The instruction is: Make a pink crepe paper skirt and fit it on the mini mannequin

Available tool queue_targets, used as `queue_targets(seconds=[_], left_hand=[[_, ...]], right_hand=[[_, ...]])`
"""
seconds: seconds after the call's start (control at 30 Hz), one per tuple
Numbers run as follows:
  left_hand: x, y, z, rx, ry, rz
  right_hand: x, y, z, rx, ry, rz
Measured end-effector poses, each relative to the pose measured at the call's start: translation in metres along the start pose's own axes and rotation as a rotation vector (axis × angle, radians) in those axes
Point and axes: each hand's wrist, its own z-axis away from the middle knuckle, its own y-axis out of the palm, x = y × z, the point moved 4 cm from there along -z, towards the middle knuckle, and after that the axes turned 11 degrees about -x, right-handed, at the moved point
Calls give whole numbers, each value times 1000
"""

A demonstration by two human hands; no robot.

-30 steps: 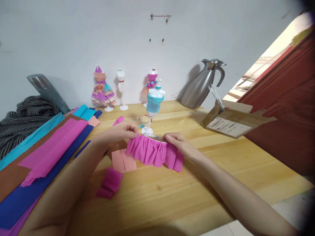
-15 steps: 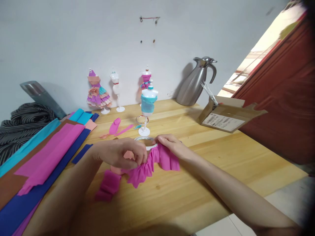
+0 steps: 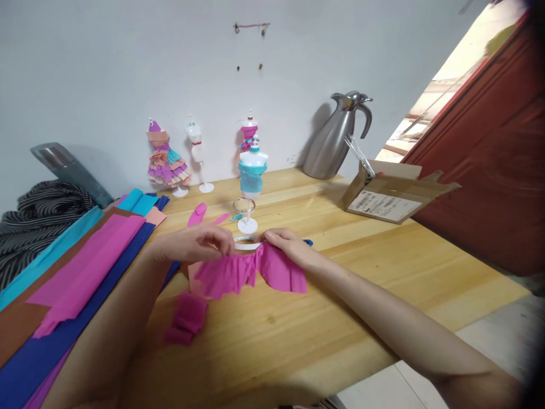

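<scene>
A: Crepe paper, magenta, gathered into a ruffled strip — centre of frame, just below the middle, top edge lifted off the wooden table, frill hanging down toward it.

B: Held how?

A: Pinched at both ends of the gathered top edge. At the left end, left hand, thumb and fingertips closed on the paper. At the right end, right hand, fingers likewise closed on the edge.

B: Anything between the hands?

A: White ring, tape by the look, just behind the strip. Cannot tell whether touching the paper.

B: Handling?

A: Judged very light, soft and limp — no stiffness beyond the pleats. Likely to tear easily, to stretch if pulled lengthwise, to lose its gathers under pressure. Matte, so probably not slippery. Best taken with fingertips along the gathered top band, never by the loose frill.

B: Surroundings?

A: Small mannequin in a blue bodice just above centre, behind the ring. Folded magenta scrap to the lower left of the strip. Peach paper piece partly under its left end. Flat coloured sheets along the left edge. Steel jug and cardboard box upper right, well apart.
</scene>
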Motion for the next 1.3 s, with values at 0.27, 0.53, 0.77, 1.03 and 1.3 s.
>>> queue_targets(seconds=[0.27, 0.53, 0.77, 1.03, 1.3], left_hand=[[53, -27, -1, -221, -184, 77], [52, -39, 6, -247, -211, -41], [51, -36, 2, -206, -197, -191], [59, -11, -2, -76, -247, 202], [37, -14, 3, -126, -292, 80]], right_hand=[[-10, 5, -9, -20, 74, -76], [-18, 10, -16, -24, 73, -21], [-20, 6, -13, -17, 58, 4], [-10, 10, -12, 14, 62, -129], [-17, 10, -12, -1, 81, -216]])
